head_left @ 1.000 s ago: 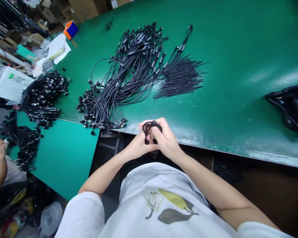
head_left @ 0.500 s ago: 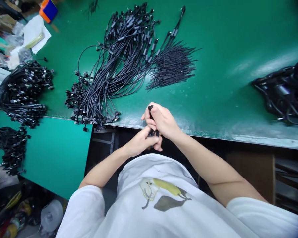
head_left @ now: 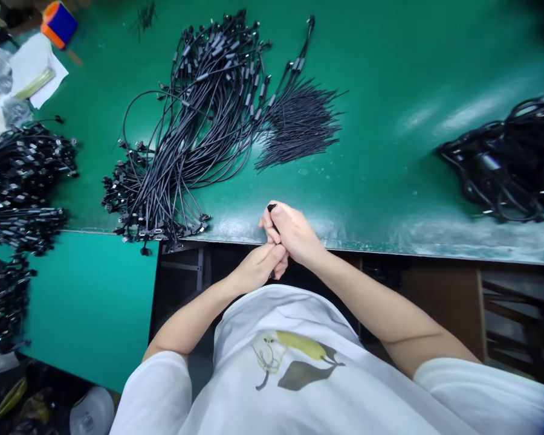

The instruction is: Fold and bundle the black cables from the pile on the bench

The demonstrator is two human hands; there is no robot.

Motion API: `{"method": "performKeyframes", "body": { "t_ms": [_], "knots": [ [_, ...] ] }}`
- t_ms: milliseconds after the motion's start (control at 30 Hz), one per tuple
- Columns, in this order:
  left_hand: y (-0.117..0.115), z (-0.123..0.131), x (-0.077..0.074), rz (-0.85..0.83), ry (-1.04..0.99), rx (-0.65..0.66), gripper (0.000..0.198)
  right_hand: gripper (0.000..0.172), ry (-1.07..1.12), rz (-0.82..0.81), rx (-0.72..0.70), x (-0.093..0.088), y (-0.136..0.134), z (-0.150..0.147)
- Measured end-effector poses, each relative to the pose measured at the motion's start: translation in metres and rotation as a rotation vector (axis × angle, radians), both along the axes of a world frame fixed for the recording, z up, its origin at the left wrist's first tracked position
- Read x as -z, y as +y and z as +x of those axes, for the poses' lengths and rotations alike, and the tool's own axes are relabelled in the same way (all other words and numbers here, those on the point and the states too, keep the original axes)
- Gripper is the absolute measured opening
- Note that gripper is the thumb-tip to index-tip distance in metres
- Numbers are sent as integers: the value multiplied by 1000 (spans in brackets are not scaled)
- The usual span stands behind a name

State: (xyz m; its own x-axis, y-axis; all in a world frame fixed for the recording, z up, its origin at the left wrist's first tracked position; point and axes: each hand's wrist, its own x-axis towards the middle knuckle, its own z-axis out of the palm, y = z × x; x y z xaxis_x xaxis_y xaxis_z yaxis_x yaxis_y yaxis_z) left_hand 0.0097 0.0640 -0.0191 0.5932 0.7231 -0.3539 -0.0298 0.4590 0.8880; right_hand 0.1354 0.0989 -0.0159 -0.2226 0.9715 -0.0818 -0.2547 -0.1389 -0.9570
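My right hand (head_left: 295,231) is closed around what looks like a bunched black cable (head_left: 272,207); one dark end pokes out above the fingers. Just below it, my left hand (head_left: 257,267) is closed on the lower part of the same cable, and the two hands touch. Most of the cable is hidden by my fingers. Both hands are at the front edge of the green table (head_left: 381,181). Beyond them lies a large pile of black cables (head_left: 194,121) with small connectors at the ends. Beside that pile is a heap of thin black cable ties (head_left: 299,124).
Further bundles of black cables (head_left: 22,175) lie at the left, some on a lower green surface (head_left: 90,296). Dark coiled cables (head_left: 512,160) lie at the right. A blue and orange object (head_left: 60,25) and white paper (head_left: 34,66) are at the far left.
My hands have drawn closer together, covering the dark pieces that showed between them. The view has shifted a little, so the table items appear further left.
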Motion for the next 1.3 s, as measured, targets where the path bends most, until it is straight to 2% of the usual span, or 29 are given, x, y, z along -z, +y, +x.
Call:
{"method": "performKeyframes", "body": {
  "t_ms": [167, 267, 333, 400, 500, 533, 600, 633, 667, 767, 800, 833, 967, 1100, 1200, 1300],
  "knots": [
    [1, 11, -8, -273, -191, -148, 53, 62, 267, -53, 127, -7, 7, -6],
    [8, 14, -13, -358, -223, -208, 53, 62, 213, -28, 228, -13, 17, -8],
    [14, 11, -11, -312, -170, -221, 53, 57, 72, -39, 193, -13, 24, -4],
    [19, 3, -6, -137, -20, -190, 49, 49, -117, -12, 42, -11, 30, 9],
    [25, -12, 0, 202, 265, -75, 42, 37, -367, 152, -255, -11, 44, 42],
    [27, -16, 1, 261, 320, -43, 40, 38, -395, 202, -402, -13, 51, 56],
    [30, -22, 2, 265, 323, -59, 40, 41, -396, 221, -679, -17, 73, 84],
    [32, -24, 3, 226, 281, -108, 40, 37, -427, 223, -690, -19, 87, 96],
    [34, -25, 4, 171, 225, -171, 40, 32, -493, 235, -593, -20, 104, 106],
    [39, -23, 6, 15, 85, -323, 40, 29, -733, 294, -5, -18, 159, 120],
    [40, -22, 7, -15, 68, -335, 41, 27, -821, 301, 116, -14, 176, 118],
    [41, -21, 7, -28, 63, -333, 41, 25, -920, 291, 170, -10, 190, 114],
    [40, -18, 8, 4, 88, -350, 42, 23, -1269, 202, 206, 9, 221, 82],
    [38, -19, 8, 5, 113, -393, 43, 9, -1276, 158, 197, 18, 225, 71],
    [38, -21, 6, -28, 59, -400, 44, 7, -1249, 247, 266, 12, 215, 81],
    [41, -20, 1, -57, -38, -406, 42, 3, -1101, 353, 262, 2, 178, 83]
  ]
}}
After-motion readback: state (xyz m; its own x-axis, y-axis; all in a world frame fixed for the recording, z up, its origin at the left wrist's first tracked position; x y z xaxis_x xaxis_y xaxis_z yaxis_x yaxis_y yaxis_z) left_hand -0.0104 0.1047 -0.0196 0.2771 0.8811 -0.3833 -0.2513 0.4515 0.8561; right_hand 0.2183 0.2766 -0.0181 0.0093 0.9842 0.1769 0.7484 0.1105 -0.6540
